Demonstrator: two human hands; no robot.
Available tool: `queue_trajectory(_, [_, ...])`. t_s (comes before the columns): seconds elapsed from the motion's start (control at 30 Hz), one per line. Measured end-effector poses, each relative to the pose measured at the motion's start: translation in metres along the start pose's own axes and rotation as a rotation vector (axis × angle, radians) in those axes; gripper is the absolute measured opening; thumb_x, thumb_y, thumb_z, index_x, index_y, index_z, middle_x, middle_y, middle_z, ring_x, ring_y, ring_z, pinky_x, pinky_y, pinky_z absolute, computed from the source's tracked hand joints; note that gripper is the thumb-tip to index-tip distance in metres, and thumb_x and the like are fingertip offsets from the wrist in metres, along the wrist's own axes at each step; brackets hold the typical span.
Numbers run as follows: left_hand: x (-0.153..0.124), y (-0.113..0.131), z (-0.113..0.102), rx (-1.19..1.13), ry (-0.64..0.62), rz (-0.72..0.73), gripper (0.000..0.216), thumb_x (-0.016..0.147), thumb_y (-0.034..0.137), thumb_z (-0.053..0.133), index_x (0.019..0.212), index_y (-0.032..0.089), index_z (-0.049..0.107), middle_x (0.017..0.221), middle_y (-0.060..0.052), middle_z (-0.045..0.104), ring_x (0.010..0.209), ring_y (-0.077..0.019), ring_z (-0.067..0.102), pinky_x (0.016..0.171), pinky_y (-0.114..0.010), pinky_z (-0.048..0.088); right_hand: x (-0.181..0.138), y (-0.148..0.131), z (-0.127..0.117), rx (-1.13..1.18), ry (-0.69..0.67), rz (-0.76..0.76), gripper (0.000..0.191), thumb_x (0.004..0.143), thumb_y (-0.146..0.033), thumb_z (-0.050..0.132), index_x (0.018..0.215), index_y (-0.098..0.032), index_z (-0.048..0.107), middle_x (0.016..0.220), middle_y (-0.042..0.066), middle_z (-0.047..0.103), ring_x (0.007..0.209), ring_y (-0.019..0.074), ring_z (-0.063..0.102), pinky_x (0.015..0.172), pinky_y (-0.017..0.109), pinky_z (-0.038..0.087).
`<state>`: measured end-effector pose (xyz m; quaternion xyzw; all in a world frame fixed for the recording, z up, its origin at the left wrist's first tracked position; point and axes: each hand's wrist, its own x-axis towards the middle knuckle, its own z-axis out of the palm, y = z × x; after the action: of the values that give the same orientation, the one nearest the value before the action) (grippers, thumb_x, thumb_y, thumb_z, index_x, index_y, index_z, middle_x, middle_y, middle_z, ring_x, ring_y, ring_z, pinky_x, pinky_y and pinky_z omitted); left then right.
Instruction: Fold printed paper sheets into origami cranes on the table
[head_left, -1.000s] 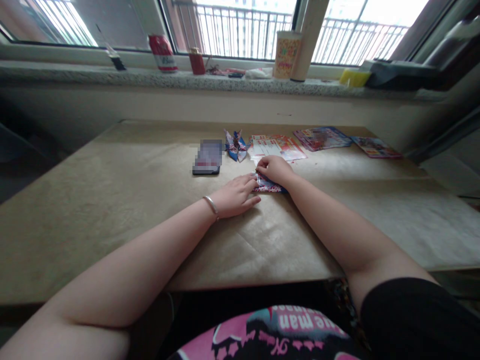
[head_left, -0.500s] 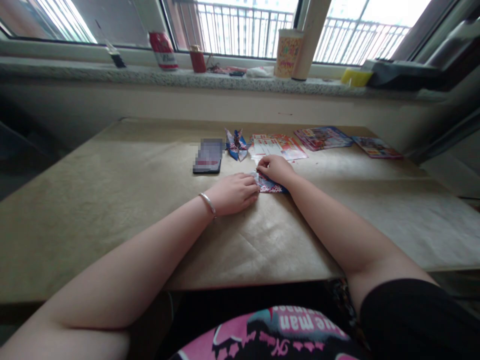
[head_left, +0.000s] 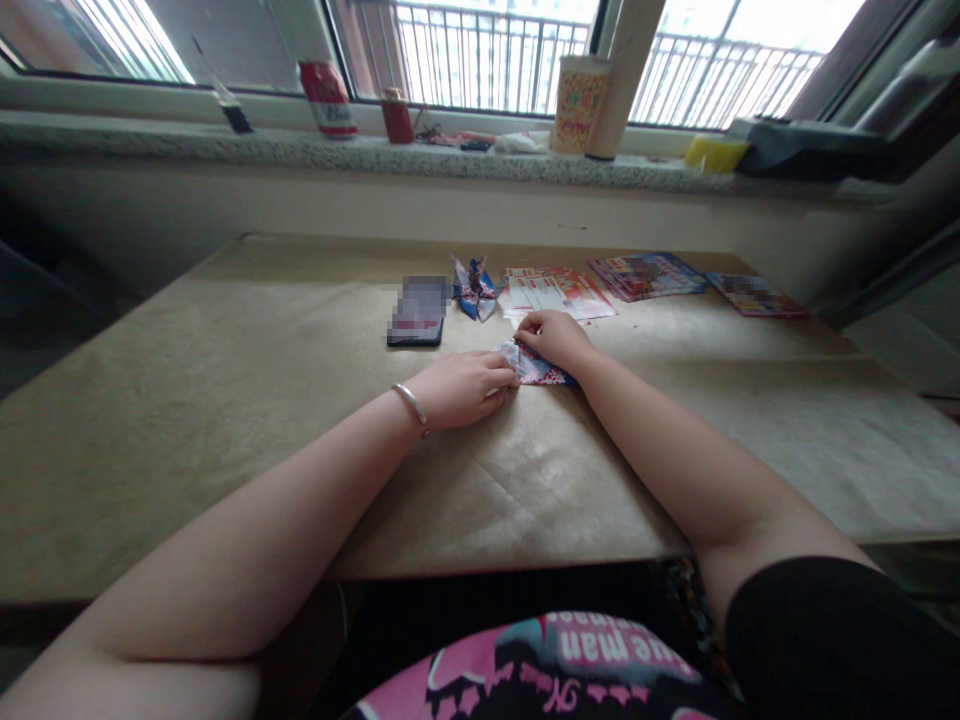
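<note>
A small folded sheet of printed paper, blue, red and white, lies on the table in front of me. My left hand, with a silver bangle at its wrist, is closed on the paper's left end, fingers bent over it. From above, my right hand pinches the paper's upper edge between thumb and fingers and covers part of it. Just beyond stands a folded paper shape with pointed blue and pink flaps. Left of that lies a phone, its screen blurred.
Red and white printed sheets lie behind my right hand. Farther right are a stack of colourful printed papers and another printed paper pile. On the windowsill stand a red can, a red bottle and a patterned cup.
My left hand has shifted slightly left, and more of the paper's pale left part shows between the hands. My right hand keeps its pinch in nearly the same place.
</note>
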<state>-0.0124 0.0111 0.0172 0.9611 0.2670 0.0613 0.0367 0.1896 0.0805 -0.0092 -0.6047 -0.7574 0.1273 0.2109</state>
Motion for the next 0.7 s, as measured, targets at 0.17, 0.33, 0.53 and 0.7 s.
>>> queue_trajectory(0.17, [0.000,-0.001,0.001,-0.036,0.009,-0.007,0.027,0.093,0.024,0.047,0.111,0.019,0.066,0.116,-0.010,0.064,0.110,-0.0226,0.060,0.098,-0.036,0.047,-0.008,-0.004,-0.011,0.033,-0.041,-0.014,0.032,0.077,-0.030,0.070,0.108,-0.019,0.065,0.085,0.002,0.072,0.076,0.0150,0.062,0.068,0.025,0.043])
queue_trajectory(0.33, [-0.001,-0.002,0.001,-0.067,0.021,-0.005,0.029,0.090,0.018,0.047,0.112,0.019,0.066,0.119,-0.009,0.063,0.114,-0.0218,0.059,0.103,-0.036,0.046,-0.040,-0.014,-0.025,-0.249,-0.005,-0.332,0.015,0.077,-0.031,0.070,0.088,-0.021,0.073,0.106,0.009,0.070,0.100,0.0261,0.058,0.087,0.036,0.041])
queue_trajectory(0.53, [-0.001,-0.002,0.000,-0.080,0.004,-0.013,0.033,0.088,0.015,0.048,0.116,0.019,0.065,0.124,-0.008,0.062,0.117,-0.0204,0.058,0.106,-0.033,0.044,-0.066,-0.004,-0.025,-0.179,-0.027,-0.572,0.016,0.085,-0.026,0.059,0.089,-0.026,0.075,0.092,0.003,0.074,0.096,0.0236,0.056,0.095,0.038,0.035])
queue_trajectory(0.7, [-0.001,-0.004,0.002,-0.102,0.025,0.005,0.034,0.089,0.014,0.045,0.117,0.020,0.065,0.128,-0.008,0.060,0.121,-0.0211,0.056,0.107,-0.035,0.043,-0.067,0.002,-0.026,-0.187,-0.055,-0.694,0.026,0.085,-0.019,0.053,0.096,-0.027,0.076,0.097,0.003,0.073,0.095,0.0227,0.055,0.093,0.037,0.038])
